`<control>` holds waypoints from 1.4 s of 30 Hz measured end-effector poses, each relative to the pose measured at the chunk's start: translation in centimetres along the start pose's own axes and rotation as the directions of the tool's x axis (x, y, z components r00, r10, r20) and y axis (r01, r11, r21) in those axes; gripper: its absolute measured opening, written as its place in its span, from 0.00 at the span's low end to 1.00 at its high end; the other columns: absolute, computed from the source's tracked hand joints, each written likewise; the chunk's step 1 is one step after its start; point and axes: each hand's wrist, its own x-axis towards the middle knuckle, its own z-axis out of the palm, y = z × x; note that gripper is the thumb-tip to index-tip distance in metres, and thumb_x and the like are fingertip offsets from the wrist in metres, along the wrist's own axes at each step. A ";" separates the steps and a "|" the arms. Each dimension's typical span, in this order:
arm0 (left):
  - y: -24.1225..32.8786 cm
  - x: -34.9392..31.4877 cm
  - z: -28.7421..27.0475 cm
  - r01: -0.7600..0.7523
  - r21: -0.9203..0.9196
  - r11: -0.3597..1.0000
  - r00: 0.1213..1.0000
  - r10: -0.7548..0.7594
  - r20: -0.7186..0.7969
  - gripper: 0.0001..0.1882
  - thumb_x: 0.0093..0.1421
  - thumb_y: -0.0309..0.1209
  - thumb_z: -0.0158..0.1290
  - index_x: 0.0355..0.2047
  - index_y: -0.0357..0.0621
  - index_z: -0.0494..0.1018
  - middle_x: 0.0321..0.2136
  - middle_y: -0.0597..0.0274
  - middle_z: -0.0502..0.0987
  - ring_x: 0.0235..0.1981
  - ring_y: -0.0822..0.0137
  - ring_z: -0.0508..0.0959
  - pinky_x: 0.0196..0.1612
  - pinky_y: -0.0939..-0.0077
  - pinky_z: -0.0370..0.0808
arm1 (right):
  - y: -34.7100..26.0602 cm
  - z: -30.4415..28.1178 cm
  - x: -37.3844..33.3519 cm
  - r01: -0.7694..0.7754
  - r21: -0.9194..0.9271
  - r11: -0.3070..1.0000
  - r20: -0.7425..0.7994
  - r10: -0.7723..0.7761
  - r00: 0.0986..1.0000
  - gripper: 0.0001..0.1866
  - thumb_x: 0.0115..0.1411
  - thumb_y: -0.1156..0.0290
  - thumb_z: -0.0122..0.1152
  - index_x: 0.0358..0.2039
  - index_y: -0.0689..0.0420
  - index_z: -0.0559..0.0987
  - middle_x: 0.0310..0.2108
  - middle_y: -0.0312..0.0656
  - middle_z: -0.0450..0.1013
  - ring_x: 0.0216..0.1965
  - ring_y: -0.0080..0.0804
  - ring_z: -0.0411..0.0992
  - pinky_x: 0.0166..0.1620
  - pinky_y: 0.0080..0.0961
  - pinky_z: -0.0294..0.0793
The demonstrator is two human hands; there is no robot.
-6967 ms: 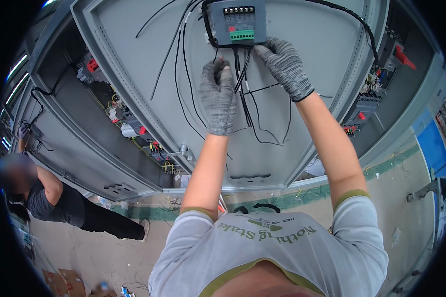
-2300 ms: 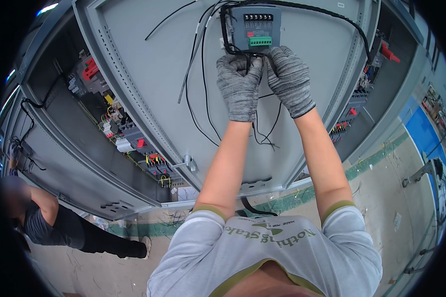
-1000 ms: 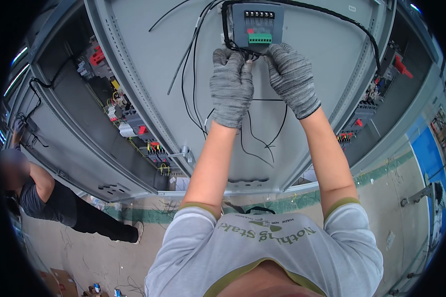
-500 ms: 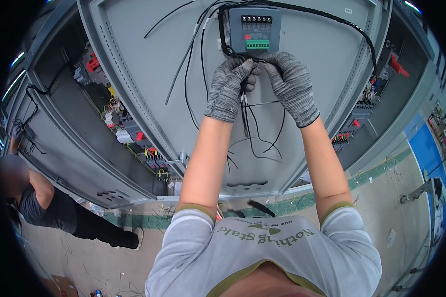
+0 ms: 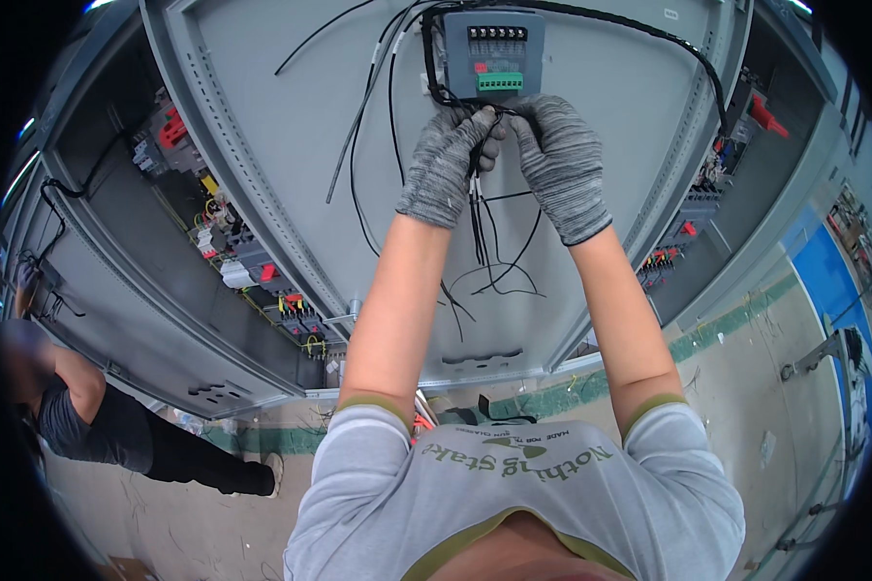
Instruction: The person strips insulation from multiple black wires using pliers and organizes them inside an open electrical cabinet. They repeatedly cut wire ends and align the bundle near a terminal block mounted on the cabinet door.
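even light, strong fisheye bending

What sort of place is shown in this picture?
Probably an electrical workshop: a grey metal panel carries a box, loose black wires hang below it, and another person stands by a second panel.

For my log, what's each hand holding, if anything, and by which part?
The left hand seemingly holds the black wires where they bunch below the grey module. Whether the right hand, close beside it, holds anything cannot be told.
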 end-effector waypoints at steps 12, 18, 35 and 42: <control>-0.3 0.3 -0.4 -0.012 -0.018 1.000 0.998 0.013 0.065 0.11 0.62 0.35 0.55 0.38 0.41 0.73 0.24 0.69 0.75 0.21 0.77 0.71 0.24 0.82 0.68 | 2.1 0.4 0.5 -0.723 0.621 0.303 0.630 0.356 0.690 0.13 0.65 0.62 0.54 0.31 0.59 0.77 0.23 0.30 0.72 0.21 0.16 0.66 0.26 0.16 0.66; -0.5 0.3 -0.2 -0.029 -0.065 0.997 0.999 0.031 0.033 0.10 0.63 0.34 0.55 0.38 0.41 0.72 0.23 0.68 0.74 0.19 0.77 0.70 0.24 0.80 0.68 | -1.4 -1.0 -0.1 -0.379 0.052 0.924 0.166 0.366 0.916 0.11 0.56 0.66 0.60 0.39 0.55 0.77 0.26 0.44 0.74 0.29 0.38 0.74 0.35 0.31 0.74; -0.7 1.1 0.1 -0.054 -0.031 0.998 0.995 0.056 0.077 0.11 0.63 0.35 0.54 0.39 0.39 0.74 0.25 0.67 0.76 0.22 0.77 0.72 0.27 0.83 0.69 | 0.2 1.2 0.0 -0.279 0.120 0.953 0.137 0.262 0.955 0.10 0.61 0.69 0.52 0.39 0.60 0.78 0.27 0.44 0.76 0.30 0.36 0.75 0.37 0.32 0.74; -0.7 0.7 0.0 -0.078 0.016 0.997 0.997 0.078 0.026 0.12 0.63 0.35 0.54 0.40 0.38 0.75 0.27 0.66 0.78 0.25 0.77 0.73 0.30 0.84 0.71 | -0.1 -0.1 0.8 -0.243 -0.025 0.970 0.181 0.243 0.953 0.11 0.60 0.67 0.54 0.38 0.59 0.79 0.32 0.46 0.75 0.33 0.39 0.74 0.40 0.35 0.74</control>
